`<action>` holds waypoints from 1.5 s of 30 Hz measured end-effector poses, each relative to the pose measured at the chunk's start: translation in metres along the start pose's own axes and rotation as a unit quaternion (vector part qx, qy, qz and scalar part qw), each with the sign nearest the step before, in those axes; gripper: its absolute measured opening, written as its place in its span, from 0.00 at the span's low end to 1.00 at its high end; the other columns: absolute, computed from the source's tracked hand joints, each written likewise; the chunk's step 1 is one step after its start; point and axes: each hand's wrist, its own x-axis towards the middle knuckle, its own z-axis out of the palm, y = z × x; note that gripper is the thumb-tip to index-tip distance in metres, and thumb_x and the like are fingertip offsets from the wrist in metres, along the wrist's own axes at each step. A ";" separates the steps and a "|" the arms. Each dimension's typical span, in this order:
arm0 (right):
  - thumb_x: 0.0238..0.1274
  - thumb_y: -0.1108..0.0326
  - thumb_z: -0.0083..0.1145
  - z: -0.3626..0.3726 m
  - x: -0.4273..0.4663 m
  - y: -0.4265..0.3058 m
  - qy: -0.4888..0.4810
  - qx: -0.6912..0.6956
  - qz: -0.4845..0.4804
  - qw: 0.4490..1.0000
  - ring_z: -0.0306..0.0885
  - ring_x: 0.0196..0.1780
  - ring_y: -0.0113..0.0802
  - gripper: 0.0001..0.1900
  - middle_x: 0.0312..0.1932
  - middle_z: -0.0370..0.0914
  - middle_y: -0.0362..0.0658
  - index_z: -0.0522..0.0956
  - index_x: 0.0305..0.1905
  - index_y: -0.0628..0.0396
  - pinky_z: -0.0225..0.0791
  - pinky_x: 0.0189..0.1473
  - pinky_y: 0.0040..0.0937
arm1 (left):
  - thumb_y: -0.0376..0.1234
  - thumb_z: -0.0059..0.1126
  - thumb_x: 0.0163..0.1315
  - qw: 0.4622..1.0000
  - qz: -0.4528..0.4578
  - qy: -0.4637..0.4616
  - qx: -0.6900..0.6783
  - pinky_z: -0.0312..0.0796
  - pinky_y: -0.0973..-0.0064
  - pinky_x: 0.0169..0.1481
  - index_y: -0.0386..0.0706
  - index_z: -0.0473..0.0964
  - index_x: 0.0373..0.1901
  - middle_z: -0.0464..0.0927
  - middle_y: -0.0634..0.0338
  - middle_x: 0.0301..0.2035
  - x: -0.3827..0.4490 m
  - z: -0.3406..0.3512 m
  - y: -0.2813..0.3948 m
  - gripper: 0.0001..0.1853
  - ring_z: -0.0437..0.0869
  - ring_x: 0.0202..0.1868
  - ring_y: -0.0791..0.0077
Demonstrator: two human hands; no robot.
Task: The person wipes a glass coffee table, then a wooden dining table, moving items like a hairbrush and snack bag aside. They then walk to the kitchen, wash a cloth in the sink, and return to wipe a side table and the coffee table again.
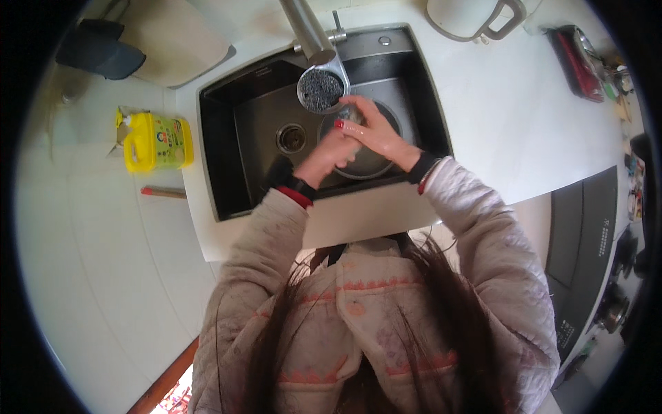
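Observation:
Over the right part of a dark kitchen sink (258,181), my left hand (331,152) and my right hand (377,129) meet just below the spout of a metal faucet (305,31). The fingers overlap and are partly blurred, with red nail polish on a thumb of the right hand. Whether anything lies between the palms cannot be told. Beneath my hands a round pan or basin (395,121) stands in the sink, largely covered by them. The sink's drain (291,138) shows to the left of my left hand.
A yellow jug of detergent (158,142) stands left of the sink, near a red-tipped handle (163,192). A cutting board (170,46) leans behind, beside a dark glove or mitt (101,52). At the right are a white kettle (460,15), a red object (574,64) and a dark appliance panel (584,233).

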 end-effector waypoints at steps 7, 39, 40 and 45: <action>0.43 0.67 0.73 -0.042 0.016 -0.055 -0.166 -0.339 -0.280 0.883 0.62 0.68 0.57 0.44 0.72 0.58 0.48 0.64 0.70 0.46 0.63 0.67 0.46 | 0.32 0.57 0.61 0.952 -0.032 -0.237 -0.189 0.48 0.85 0.16 0.40 0.73 0.34 0.68 0.63 0.21 0.000 -0.045 0.044 0.05 0.62 0.16 0.82; 0.54 0.68 0.62 -0.020 -0.006 0.034 -0.290 0.091 0.482 0.822 0.47 0.14 0.22 0.17 0.12 0.54 0.32 0.62 0.20 0.47 0.38 0.16 0.28 | 0.40 0.62 0.53 0.678 0.296 0.035 0.672 0.73 0.58 0.25 0.43 0.71 0.31 0.81 0.51 0.23 0.040 -0.004 0.000 0.13 0.85 0.25 0.53; 0.55 0.68 0.62 -0.018 -0.007 0.033 -0.294 0.128 0.499 0.805 0.48 0.14 0.22 0.18 0.12 0.54 0.32 0.62 0.20 0.46 0.38 0.16 0.27 | 0.40 0.62 0.52 0.662 0.322 0.033 0.676 0.73 0.59 0.24 0.43 0.71 0.31 0.81 0.52 0.22 0.041 -0.007 -0.003 0.13 0.85 0.24 0.54; 0.60 0.66 0.61 -0.013 -0.011 0.038 -0.322 0.239 0.594 0.697 0.47 0.12 0.21 0.20 0.11 0.53 0.30 0.60 0.19 0.44 0.38 0.16 0.26 | 0.42 0.63 0.49 0.644 0.378 0.008 0.665 0.71 0.63 0.22 0.46 0.71 0.29 0.77 0.58 0.18 0.045 -0.015 -0.023 0.13 0.83 0.21 0.58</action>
